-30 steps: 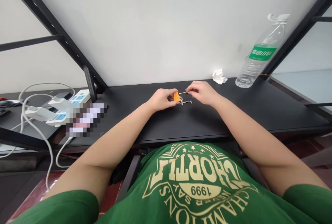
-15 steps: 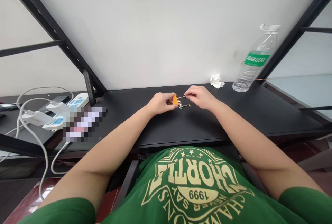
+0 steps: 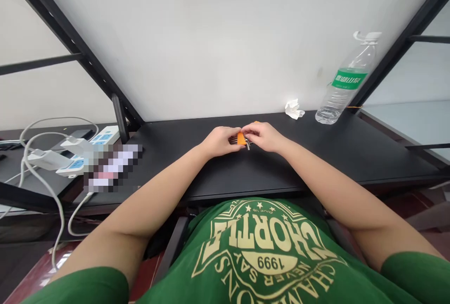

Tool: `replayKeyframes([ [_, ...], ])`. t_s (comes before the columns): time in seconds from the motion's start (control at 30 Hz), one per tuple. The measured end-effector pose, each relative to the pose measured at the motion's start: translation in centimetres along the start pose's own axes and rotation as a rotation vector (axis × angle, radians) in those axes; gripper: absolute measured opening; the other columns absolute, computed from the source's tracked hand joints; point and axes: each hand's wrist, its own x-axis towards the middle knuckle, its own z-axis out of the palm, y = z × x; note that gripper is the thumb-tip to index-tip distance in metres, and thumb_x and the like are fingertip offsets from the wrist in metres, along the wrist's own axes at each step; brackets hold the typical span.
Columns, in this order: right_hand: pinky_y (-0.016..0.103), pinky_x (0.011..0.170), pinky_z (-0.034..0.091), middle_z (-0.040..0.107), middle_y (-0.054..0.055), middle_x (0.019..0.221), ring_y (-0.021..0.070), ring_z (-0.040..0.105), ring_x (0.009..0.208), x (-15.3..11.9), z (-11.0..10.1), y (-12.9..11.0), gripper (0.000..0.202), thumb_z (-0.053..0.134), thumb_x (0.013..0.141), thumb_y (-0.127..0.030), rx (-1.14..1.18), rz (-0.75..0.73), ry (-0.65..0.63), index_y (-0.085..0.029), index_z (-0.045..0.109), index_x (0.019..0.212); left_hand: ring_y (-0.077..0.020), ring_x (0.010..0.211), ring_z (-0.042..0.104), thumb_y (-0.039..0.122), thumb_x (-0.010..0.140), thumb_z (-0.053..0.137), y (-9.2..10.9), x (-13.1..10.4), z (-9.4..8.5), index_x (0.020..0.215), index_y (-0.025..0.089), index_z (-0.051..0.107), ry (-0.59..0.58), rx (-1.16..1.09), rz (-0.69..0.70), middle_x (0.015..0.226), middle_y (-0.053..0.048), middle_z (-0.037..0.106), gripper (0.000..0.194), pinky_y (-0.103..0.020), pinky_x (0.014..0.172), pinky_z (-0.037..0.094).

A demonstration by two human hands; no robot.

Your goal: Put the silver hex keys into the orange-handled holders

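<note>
An orange holder (image 3: 241, 138) with several metal hex keys (image 3: 248, 145) in it is gripped between the thumb and fingers of my left hand (image 3: 222, 141), over the black table. My right hand (image 3: 264, 136) is closed at the holder's right side, its fingertips against the holder and the keys. Its fingers cover part of the keys, and whether it grips one of them is hidden. A small bit of orange shows behind my right hand.
A water bottle (image 3: 342, 83) and a crumpled tissue (image 3: 294, 109) stand at the back right of the black table (image 3: 218, 177). On the left lie a power strip (image 3: 75, 165), white cables and a blurred phone (image 3: 114, 168). Black frame posts rise at both sides.
My right hand has moved left, up against the holder. The long key that stuck out to the right between the hands no longer shows there. An orange bit has appeared behind my right hand.
</note>
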Motion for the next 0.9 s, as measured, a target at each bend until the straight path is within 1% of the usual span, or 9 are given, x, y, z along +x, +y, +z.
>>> replayKeyframes([
  [0.07,0.032,0.079,0.051,0.075,0.004,0.101,0.0176,0.066,0.083,0.0,0.0,0.3,0.026,0.056,0.093,-0.014,-0.025,0.071,-0.009,-0.021,0.075,0.109,-0.0149,0.07,0.059,0.043,0.085,0.072,-0.1,0.0,0.0,0.101,0.024,0.071,-0.016,0.0,-0.008,0.079,0.002,0.068,0.025,-0.027,0.069,0.042],
  [0.13,0.032,0.077,0.05,0.073,0.005,0.101,0.0175,0.064,0.081,0.0,-0.5,1.0,0.022,0.059,0.09,-0.014,-0.133,0.104,-0.056,-0.019,0.075,0.103,-0.0142,0.068,0.057,0.044,0.085,0.073,-0.5,-0.1,-0.2,0.103,0.024,0.071,-0.036,-0.01,-0.046,0.077,0.003,0.066,0.027,-0.027,0.069,0.042],
  [0.23,0.033,0.079,0.048,0.069,0.009,0.106,0.0208,0.063,0.09,0.0,-1.2,2.3,0.015,0.065,0.087,-0.015,-0.321,0.102,-0.229,-0.019,0.076,0.097,-0.0134,0.066,0.054,0.046,0.083,0.075,-1.3,-0.3,-0.4,0.104,0.024,0.071,-0.03,-0.023,-0.122,0.074,0.005,0.063,0.03,-0.026,0.067,0.042],
  [0.3,0.034,0.08,0.047,0.069,0.009,0.108,0.0224,0.063,0.093,0.0,-1.3,2.9,0.015,0.066,0.088,-0.017,-0.394,0.103,-0.334,-0.02,0.078,0.097,-0.0132,0.064,0.053,0.047,0.083,0.075,-1.8,-0.4,-0.5,0.102,0.024,0.071,-0.022,-0.031,-0.158,0.072,0.005,0.062,0.031,-0.026,0.066,0.042],
  [0.4,0.035,0.079,0.046,0.069,0.009,0.109,0.0218,0.061,0.088,0.0,-1.0,2.8,0.017,0.062,0.092,-0.017,-0.456,0.101,-0.391,-0.021,0.079,0.092,-0.0137,0.065,0.054,0.048,0.082,0.075,-2.2,-0.4,-0.5,0.105,0.024,0.071,-0.017,-0.046,-0.176,0.073,0.004,0.063,0.033,-0.027,0.068,0.043],
  [0.53,0.034,0.072,0.041,0.07,0.012,0.102,0.0203,0.058,0.08,0.0,-0.5,1.3,0.021,0.059,0.091,-0.012,-0.57,0.069,-0.393,-0.017,0.076,0.081,-0.0138,0.069,0.057,0.046,0.081,0.076,-2.3,-0.4,-0.3,0.106,0.025,0.071,-0.028,-0.048,-0.179,0.077,0.004,0.066,0.033,-0.027,0.07,0.043],
  [0.67,0.034,0.069,0.037,0.07,0.011,0.098,0.0193,0.056,0.077,0.1,-0.4,0.4,0.02,0.06,0.088,-0.008,-0.622,0.045,-0.397,-0.017,0.073,0.076,-0.0131,0.066,0.053,0.046,0.081,0.076,-2.5,-0.4,-0.3,0.104,0.024,0.071,-0.049,-0.047,-0.176,0.073,0.005,0.062,0.032,-0.026,0.067,0.041],
  [0.8,0.033,0.069,0.038,0.07,0.01,0.098,0.0204,0.058,0.082,0.0,-0.8,0.7,0.016,0.06,0.088,-0.009,-0.585,0.039,-0.32,-0.018,0.068,0.077,-0.0128,0.065,0.051,0.046,0.082,0.075,-2.8,-0.4,-0.4,0.103,0.024,0.071,-0.033,-0.037,-0.173,0.071,0.005,0.06,0.031,-0.026,0.066,0.041],
  [0.9,0.031,0.068,0.038,0.068,0.006,0.087,0.0196,0.057,0.078,-0.1,-1.2,0.9,0.011,0.062,0.086,-0.01,-0.517,0.077,-0.228,-0.02,0.064,0.079,-0.0129,0.066,0.053,0.044,0.081,0.075,-2.8,-0.4,-0.5,0.104,0.024,0.071,-0.013,-0.041,-0.163,0.073,0.005,0.062,0.031,-0.025,0.067,0.042],
])
